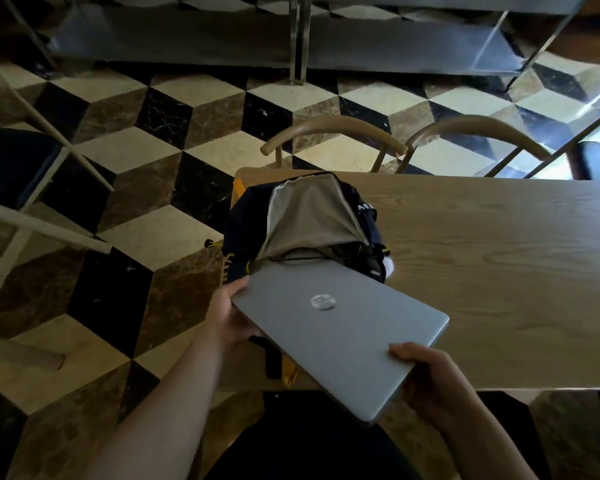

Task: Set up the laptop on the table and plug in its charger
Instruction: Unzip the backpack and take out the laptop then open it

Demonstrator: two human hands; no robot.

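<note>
A closed silver laptop [340,330] is held in the air above the near left corner of the wooden table [492,271]. My left hand [227,315] grips its left corner from below. My right hand [426,375] holds its near right edge, thumb on the lid. Behind the laptop a dark backpack [305,220] lies open on the table, its beige lining showing. A black cable [305,256] pokes out of the bag's mouth; the rest of the charger is hidden inside.
Two curved wooden chair backs [333,131] [478,133] stand at the table's far side. Another chair's frame [42,230] is at the left over the chequered floor. The table's near edge is close to my dark-clothed lap [291,438].
</note>
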